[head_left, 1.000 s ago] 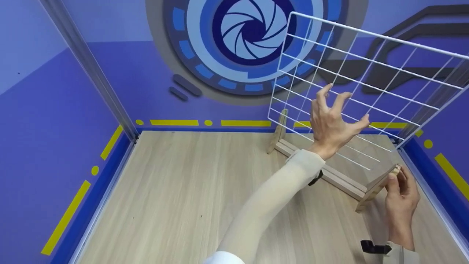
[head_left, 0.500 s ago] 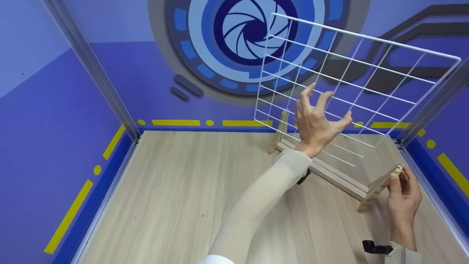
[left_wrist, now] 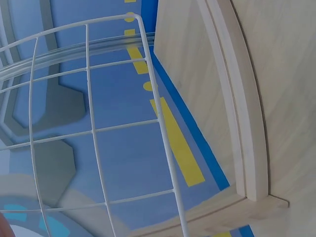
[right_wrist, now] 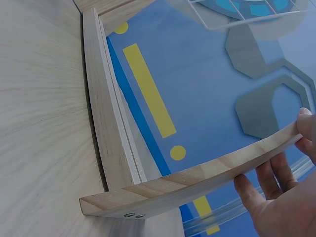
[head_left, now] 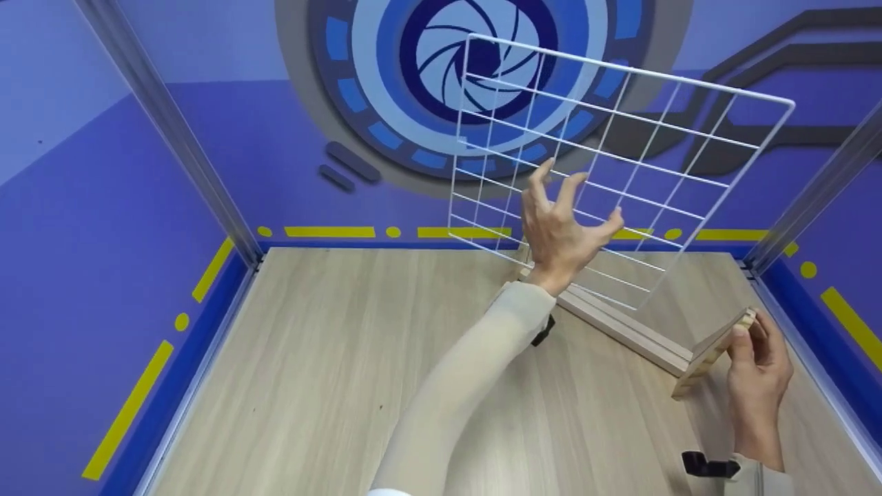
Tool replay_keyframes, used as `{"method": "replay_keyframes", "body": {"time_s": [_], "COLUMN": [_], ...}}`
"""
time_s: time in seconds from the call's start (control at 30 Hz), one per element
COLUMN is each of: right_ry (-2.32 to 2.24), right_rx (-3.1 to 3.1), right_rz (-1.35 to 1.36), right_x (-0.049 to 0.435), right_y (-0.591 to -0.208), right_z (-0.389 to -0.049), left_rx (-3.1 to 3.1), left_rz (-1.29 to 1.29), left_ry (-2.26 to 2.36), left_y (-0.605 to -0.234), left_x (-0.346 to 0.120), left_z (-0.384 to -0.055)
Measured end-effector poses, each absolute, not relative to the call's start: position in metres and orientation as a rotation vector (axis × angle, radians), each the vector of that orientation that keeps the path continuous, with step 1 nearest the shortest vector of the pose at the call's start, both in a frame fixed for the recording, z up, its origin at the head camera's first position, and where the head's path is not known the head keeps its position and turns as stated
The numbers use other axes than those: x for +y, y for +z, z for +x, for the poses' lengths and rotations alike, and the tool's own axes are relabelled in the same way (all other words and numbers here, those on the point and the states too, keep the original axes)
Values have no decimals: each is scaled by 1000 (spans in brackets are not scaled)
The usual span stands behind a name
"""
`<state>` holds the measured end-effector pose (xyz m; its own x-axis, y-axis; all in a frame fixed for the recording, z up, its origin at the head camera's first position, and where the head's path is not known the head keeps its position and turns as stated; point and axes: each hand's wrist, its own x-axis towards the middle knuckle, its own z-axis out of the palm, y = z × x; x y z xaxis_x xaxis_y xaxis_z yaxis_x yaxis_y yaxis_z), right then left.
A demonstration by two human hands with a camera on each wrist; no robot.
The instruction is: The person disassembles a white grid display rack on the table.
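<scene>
White wire grid (head_left: 599,150), up in the air over the wooden stand (head_left: 623,331), and it's tilted, its lower edge running roughly the same way as the stand's crossbar! The left hand (head_left: 561,231) carries it, fingers spread and hooked at the wires, though the exact grip is hard to make out. Down on the right, the right hand (head_left: 758,372) pinches the near end piece (head_left: 711,358) between thumb and fingers; that stand sits upright on the worktop (head_left: 344,344).

Check the right wrist view: a lengthwise groove (right_wrist: 126,126) along the crossbar, and the grid's corner well apart from it. No contact there! Back in the head view, the grid's left corner juts past the far end piece, which is mostly hidden behind the left hand.

So this looks like the lining-up step, grid in hand, stand steadied, nothing seated. Next, I'd judge, the move calls for bringing the grid between the two end pieces, squaring its lower edge over that groove, then easing it down while the right hand keeps the stand from sliding. Danger spot: that overhanging corner could catch the far end piece.
</scene>
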<state>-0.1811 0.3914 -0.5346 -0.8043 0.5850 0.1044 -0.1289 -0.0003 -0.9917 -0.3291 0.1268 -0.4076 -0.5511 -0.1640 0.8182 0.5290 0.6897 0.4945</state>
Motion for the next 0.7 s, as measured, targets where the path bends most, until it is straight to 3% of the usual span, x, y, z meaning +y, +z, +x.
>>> {"method": "replay_keyframes", "body": {"time_s": [0.7], "right_ry": [1887], "right_rx": [-1688], "right_rz": [-325], "right_x": [393], "right_y": [-539], "right_z": [-181], "left_rx": [-1930], "left_rz": [-192], "left_ry": [-935], "left_y": [-422], "left_x": [65], "left_z": [-332]}}
